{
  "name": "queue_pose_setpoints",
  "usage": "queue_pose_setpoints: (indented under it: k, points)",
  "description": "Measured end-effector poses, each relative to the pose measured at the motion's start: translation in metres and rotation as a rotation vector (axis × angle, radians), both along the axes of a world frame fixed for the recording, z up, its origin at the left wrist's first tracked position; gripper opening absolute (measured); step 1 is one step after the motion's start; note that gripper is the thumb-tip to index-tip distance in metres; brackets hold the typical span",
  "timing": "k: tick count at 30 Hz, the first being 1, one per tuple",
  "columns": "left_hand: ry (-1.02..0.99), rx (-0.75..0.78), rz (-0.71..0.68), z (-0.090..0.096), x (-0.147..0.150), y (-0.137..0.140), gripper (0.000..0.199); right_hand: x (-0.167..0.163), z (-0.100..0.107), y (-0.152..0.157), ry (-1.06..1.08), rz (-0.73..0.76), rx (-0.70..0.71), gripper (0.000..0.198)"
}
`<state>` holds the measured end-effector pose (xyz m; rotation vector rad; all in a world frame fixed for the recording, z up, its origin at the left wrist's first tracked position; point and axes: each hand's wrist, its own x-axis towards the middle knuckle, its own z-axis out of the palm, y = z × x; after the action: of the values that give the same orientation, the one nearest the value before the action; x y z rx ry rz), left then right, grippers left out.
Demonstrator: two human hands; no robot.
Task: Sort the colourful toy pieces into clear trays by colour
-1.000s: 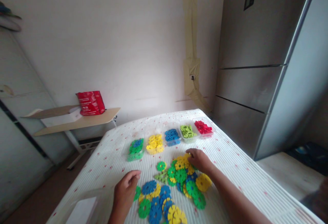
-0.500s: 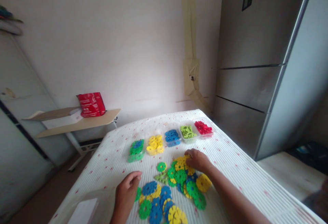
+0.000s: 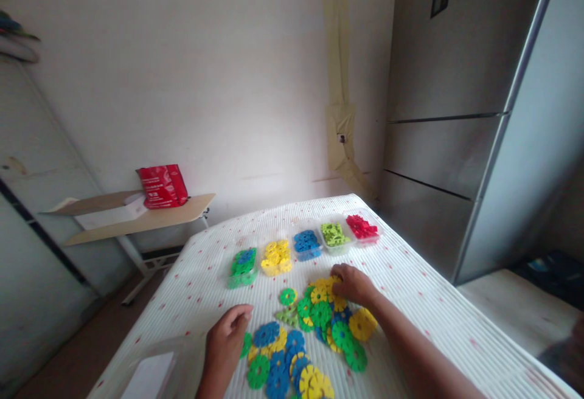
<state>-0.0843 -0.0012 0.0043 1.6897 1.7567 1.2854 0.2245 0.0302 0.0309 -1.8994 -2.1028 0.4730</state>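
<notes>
Loose snowflake discs in yellow, green and blue lie in two heaps on the table. At the far right heap, the curled fingers of my right hand close on a yellow snowflake disc at the top edge; the fingertips are partly hidden. My left hand rests left of the near heap, loosely closed, with nothing visible in it. Close to it are a blue disc and a green disc. Between the heaps lies a light green piece, with a separate green disc above it.
Behind the heaps stands a row of clear tubs: green pieces, yellow, blue, light green and red. A clear container with a white object sits front left. A fridge stands right.
My right hand has shifted very slightly at the top edge of the far heap. The left hand and the tubs stay where they were.
</notes>
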Motion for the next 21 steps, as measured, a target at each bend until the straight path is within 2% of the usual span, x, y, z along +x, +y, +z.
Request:
queue_pose_setpoints:
  k: [8,16,21]
  points:
    - [0.006,0.002,-0.016,-0.0043,-0.0025,0.0017,0.033,-0.0026,0.002,-0.0007,-0.019,0.024,-0.022,0.045]
    - [0.009,0.0,-0.005,0.0028,0.0014,-0.001,0.031,-0.003,0.0051,-0.0012,-0.035,0.027,-0.028,0.042]
    - [0.013,-0.001,-0.008,0.0007,0.0006,-0.0007,0.033,-0.0034,0.0038,0.0008,-0.04,0.034,-0.03,0.043]
